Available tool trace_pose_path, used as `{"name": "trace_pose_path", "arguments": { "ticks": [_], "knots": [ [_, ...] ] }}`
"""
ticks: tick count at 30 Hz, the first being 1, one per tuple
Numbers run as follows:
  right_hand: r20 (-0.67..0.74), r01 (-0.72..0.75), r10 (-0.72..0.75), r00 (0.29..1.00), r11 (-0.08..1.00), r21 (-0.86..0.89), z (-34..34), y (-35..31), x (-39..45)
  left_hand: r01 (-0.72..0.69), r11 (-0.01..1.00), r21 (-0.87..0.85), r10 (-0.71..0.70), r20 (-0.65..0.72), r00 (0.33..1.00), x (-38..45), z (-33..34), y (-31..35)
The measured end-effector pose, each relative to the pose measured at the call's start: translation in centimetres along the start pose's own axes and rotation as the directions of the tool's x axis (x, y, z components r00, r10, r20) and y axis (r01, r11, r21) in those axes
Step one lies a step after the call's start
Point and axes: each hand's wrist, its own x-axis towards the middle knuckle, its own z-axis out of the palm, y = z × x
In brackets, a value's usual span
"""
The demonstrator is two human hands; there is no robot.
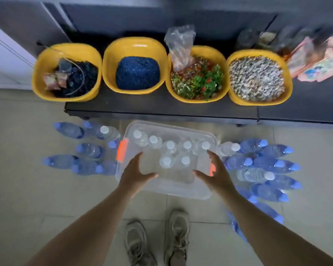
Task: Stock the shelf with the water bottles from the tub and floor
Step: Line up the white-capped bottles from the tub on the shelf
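Observation:
A clear plastic tub (173,127) with orange latches stands on the tiled floor in front of me. It holds several upright white-capped water bottles (170,145). More bottles with blue caps lie on the floor left of the tub (69,129) and in a larger heap to its right (273,164). My left hand (135,173) hovers over the tub's near left part, fingers spread. My right hand (216,172) is over the near right edge by an orange latch, also spread. Neither hand holds a bottle. The low dark shelf (161,110) runs just beyond the tub.
On the shelf sit yellow bowls: dark items (67,73), blue beads (136,73), green and red bits with a plastic bag (198,77), pale gravel (258,77). Packets (315,60) lie at far right. My shoes (158,240) stand behind the tub.

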Motion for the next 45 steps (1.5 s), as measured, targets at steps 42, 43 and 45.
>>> {"name": "trace_pose_path", "arguments": {
  "ticks": [42,43,45],
  "knots": [
    [-0.243,0.126,-0.047,0.969,0.939,0.319,5.6,4.4,4.4,-0.292,0.924,-0.247,0.271,-0.116,0.955,5.6,6.3,-2.0],
    [-0.246,0.137,-0.06,0.967,0.941,0.31,4.9,3.4,3.7,-0.305,0.92,-0.247,0.281,-0.129,0.951,4.7,5.4,-1.4],
    [-0.261,0.157,-0.083,0.962,0.947,0.279,3.6,1.2,2.1,-0.325,0.912,-0.25,0.294,-0.155,0.943,2.9,3.5,-0.1]
  ]
}}
